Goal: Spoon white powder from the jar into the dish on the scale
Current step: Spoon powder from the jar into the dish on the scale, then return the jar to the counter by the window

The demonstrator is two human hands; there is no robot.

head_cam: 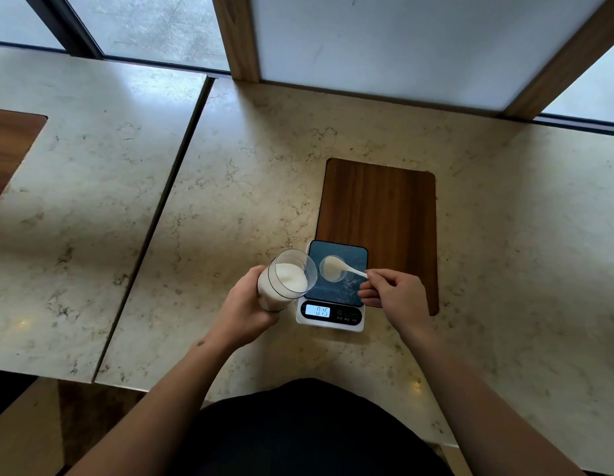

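Two hands worked: left hand (245,309) wrapped the tilted jar (285,281); right hand (393,293) pinched a white spoon (343,268) over the dish (333,269) on the scale (333,314).

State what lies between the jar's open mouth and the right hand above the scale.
In the head view, between the jar and the right hand lie the small clear dish of white powder and the white spoon over it.

Wooden board (377,214) lying on marble counter (250,173)
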